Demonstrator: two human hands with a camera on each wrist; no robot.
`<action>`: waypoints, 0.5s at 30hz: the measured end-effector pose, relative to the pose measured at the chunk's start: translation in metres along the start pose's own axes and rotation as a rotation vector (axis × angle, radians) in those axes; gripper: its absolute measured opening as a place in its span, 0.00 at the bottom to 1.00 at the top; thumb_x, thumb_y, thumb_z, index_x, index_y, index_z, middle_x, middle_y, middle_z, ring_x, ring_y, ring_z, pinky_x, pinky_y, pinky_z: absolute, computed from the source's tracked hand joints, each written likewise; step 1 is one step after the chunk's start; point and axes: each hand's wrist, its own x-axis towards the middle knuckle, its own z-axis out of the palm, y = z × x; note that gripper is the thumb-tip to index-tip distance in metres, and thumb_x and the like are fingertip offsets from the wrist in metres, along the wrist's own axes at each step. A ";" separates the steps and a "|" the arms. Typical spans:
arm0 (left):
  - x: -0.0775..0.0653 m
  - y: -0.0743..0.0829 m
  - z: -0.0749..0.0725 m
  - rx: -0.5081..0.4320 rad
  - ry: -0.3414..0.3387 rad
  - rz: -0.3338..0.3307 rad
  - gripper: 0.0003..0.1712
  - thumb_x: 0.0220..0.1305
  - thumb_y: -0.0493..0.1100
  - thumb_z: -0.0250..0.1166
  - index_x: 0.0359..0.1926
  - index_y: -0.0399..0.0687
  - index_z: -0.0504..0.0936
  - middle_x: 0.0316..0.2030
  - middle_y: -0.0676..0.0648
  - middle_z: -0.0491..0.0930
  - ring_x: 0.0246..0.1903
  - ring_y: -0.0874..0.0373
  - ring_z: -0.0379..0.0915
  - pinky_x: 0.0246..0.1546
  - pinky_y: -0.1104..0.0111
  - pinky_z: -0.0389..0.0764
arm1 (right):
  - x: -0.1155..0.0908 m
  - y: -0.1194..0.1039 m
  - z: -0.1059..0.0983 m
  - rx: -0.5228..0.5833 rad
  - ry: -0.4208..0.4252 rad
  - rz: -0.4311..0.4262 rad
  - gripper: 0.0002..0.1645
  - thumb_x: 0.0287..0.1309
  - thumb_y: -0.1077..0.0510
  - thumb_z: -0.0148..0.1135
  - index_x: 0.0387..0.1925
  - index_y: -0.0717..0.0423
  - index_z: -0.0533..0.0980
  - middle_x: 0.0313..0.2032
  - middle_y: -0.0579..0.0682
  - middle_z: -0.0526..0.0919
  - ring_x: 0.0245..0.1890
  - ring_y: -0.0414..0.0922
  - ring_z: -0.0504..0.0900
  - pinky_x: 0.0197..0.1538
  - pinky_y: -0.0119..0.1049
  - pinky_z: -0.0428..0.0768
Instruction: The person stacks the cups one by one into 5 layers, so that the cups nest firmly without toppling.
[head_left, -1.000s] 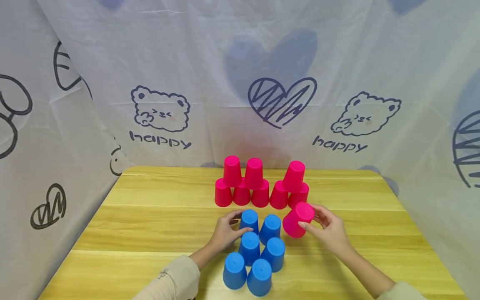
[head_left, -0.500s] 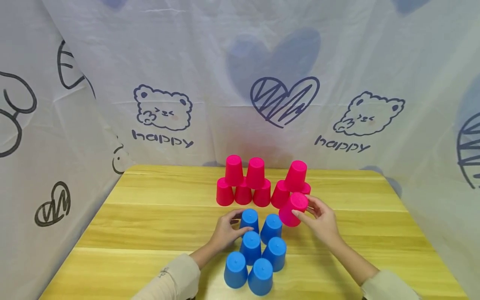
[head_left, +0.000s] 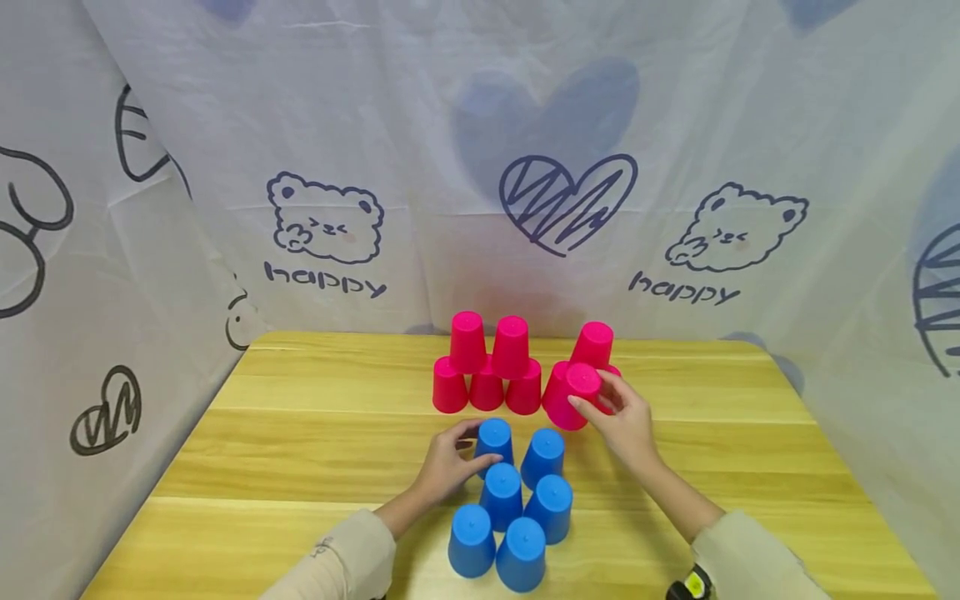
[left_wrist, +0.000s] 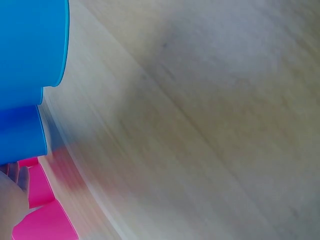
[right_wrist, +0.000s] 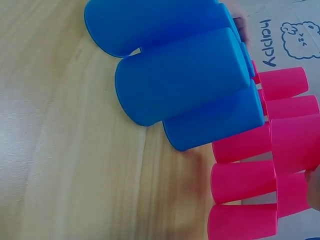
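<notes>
Pink cup (head_left: 567, 406) was pinched mouth-down by right hand (head_left: 627, 423), presumably for wide, stable base; left hand (head_left: 445, 465) grasped rear-left blue cup (head_left: 494, 440), likely steadying it.

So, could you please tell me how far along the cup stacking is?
Done: three pink cups sit on a lower pink row. In hand: the right hand holds another pink cup; the left hand grips a blue cup. Remaining: the upper row's gap looks unfilled, probably awaiting the held cup.
</notes>
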 end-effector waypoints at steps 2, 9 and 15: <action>0.000 0.000 0.000 -0.002 0.002 -0.001 0.27 0.54 0.36 0.67 0.56 0.34 0.71 0.50 0.34 0.77 0.51 0.39 0.73 0.51 0.46 0.75 | 0.003 -0.001 0.003 0.004 0.003 -0.010 0.30 0.51 0.58 0.67 0.57 0.58 0.70 0.54 0.57 0.76 0.53 0.51 0.76 0.54 0.38 0.78; 0.005 -0.025 0.003 0.018 0.011 0.009 0.28 0.54 0.43 0.68 0.56 0.42 0.72 0.50 0.41 0.78 0.51 0.45 0.75 0.51 0.53 0.78 | 0.014 -0.004 0.020 -0.010 0.041 -0.041 0.31 0.50 0.59 0.68 0.56 0.61 0.70 0.53 0.60 0.76 0.54 0.55 0.76 0.55 0.48 0.76; 0.004 -0.026 0.002 0.009 0.005 0.016 0.29 0.54 0.46 0.68 0.56 0.42 0.73 0.50 0.41 0.79 0.51 0.45 0.75 0.51 0.53 0.77 | 0.021 -0.008 0.030 0.009 0.078 -0.045 0.30 0.50 0.59 0.68 0.56 0.62 0.70 0.53 0.61 0.76 0.53 0.57 0.76 0.54 0.48 0.77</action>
